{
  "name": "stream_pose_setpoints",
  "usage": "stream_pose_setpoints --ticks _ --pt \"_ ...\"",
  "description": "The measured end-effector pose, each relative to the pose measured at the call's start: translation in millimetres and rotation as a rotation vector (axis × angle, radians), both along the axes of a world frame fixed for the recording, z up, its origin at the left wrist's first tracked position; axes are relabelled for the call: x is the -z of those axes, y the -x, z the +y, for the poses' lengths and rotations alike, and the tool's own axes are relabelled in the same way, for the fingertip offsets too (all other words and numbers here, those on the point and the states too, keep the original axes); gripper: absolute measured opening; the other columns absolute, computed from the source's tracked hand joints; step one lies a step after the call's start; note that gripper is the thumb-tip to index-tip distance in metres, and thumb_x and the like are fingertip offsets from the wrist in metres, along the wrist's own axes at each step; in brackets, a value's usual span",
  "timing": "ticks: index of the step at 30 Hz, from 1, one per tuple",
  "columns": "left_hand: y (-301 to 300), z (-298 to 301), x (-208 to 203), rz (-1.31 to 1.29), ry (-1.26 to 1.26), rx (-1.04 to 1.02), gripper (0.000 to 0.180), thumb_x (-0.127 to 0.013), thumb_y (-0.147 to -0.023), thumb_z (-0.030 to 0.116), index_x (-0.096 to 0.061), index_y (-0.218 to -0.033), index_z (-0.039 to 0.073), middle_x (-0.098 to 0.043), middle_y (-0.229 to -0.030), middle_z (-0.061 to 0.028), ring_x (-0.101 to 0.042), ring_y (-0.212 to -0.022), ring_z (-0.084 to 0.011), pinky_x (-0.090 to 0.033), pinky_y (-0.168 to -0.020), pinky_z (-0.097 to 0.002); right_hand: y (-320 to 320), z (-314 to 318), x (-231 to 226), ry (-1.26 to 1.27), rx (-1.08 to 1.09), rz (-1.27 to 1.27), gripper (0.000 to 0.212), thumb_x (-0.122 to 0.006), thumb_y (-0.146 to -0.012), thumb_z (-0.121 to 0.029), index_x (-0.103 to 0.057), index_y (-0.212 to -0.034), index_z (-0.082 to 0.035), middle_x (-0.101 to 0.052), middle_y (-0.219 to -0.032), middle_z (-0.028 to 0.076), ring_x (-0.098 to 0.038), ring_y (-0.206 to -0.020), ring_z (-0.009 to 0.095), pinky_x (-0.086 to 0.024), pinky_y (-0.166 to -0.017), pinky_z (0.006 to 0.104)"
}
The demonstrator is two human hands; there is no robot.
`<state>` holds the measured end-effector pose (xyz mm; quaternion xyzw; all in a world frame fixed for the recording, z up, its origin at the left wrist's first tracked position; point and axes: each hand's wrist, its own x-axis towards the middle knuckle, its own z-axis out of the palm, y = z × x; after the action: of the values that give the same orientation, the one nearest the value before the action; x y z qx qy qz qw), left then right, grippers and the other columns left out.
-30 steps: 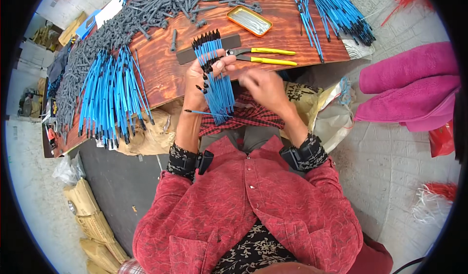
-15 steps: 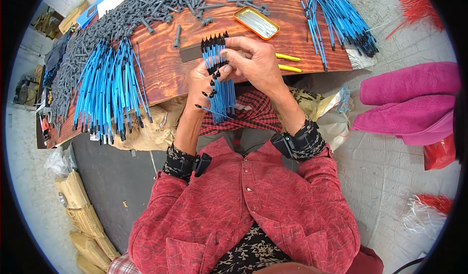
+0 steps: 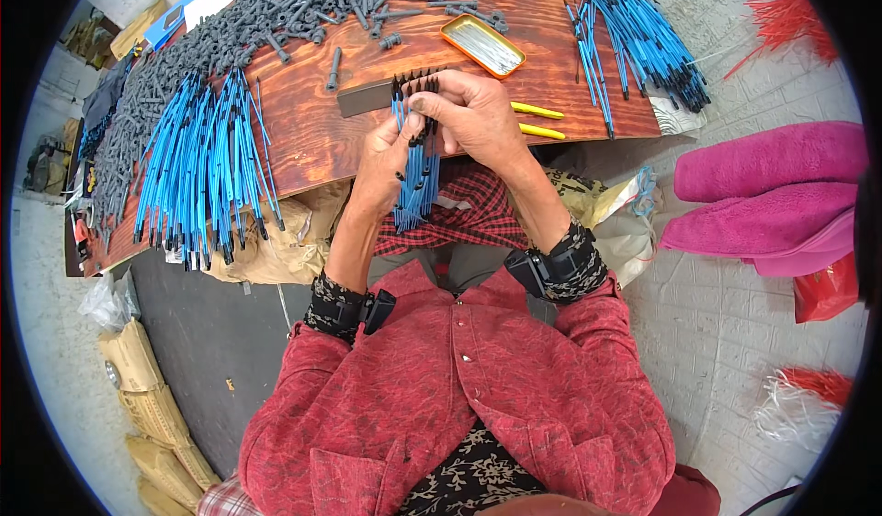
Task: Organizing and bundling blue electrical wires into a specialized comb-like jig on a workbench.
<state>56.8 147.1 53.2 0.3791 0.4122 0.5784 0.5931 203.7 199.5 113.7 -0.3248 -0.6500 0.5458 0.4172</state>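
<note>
The left hand [image 3: 386, 162] grips a bundle of thin blue plastic rods with black tips [image 3: 418, 171]; the right hand [image 3: 473, 116] pinches their far ends. A loosened grip could let rods slide onto the near lap.

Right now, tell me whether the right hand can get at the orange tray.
Probably yes. The right hand is up at the bundle of blue rods, and the orange tray lies just beyond it on the table with nothing between. But its fingers are busy on the bundle.
</note>
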Motion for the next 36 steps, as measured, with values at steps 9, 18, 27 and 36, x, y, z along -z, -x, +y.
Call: stream_pose_setpoints --ticks 9,18,27,36 --pt "2 2 5 0.029 -0.019 -0.013 0.040 -0.053 -0.104 0.044 -0.067 -0.108 0.007 -0.059 -0.080 0.0078 -0.048 -0.064 0.0021 -0.038 -0.054 -0.0170 0 3 1 -0.009 -0.006 0.014 0.015 -0.067 -0.094 -0.013 -0.072 -0.101 0.000 -0.070 -0.071 0.001 -0.055 -0.045 0.003 -0.039 -0.038 0.0205" --pt "5 5 0 -0.019 -0.020 0.066 0.029 -0.055 -0.104 0.033 -0.065 -0.108 0.006 -0.067 -0.085 0.0018 -0.061 -0.070 -0.0039 -0.050 -0.060 -0.0192 0 7 1 0.031 -0.034 0.021 0.021 -0.069 -0.093 -0.014 -0.073 -0.108 -0.001 -0.070 -0.072 0.000 -0.055 -0.046 0.002 -0.039 -0.040 0.0195" --pt "6 7 -1 0.007 0.019 0.004 0.023 -0.060 -0.102 0.030 -0.069 -0.099 0.009 -0.066 -0.078 0.0052 -0.059 -0.062 -0.0009 -0.047 -0.052 -0.0177 7 9 -15 -0.001 -0.090 0.009 0.031 -0.070 -0.091 -0.015 -0.070 -0.122 -0.007 -0.066 -0.065 -0.002 -0.051 -0.045 0.002 -0.039 -0.041 0.0209" --pt "4 3 -11 0.072 0.008 0.041 0.019 -0.059 -0.102 0.021 -0.069 -0.094 0.007 -0.068 -0.081 0.0010 -0.064 -0.067 -0.0062 -0.051 -0.058 -0.0215 10 13 -20 -0.087 -0.097 -0.057 0.024 -0.072 -0.091 -0.016 -0.074 -0.112 -0.007 -0.068 -0.066 0.001 -0.053 -0.044 0.004 -0.040 -0.041 0.0214"
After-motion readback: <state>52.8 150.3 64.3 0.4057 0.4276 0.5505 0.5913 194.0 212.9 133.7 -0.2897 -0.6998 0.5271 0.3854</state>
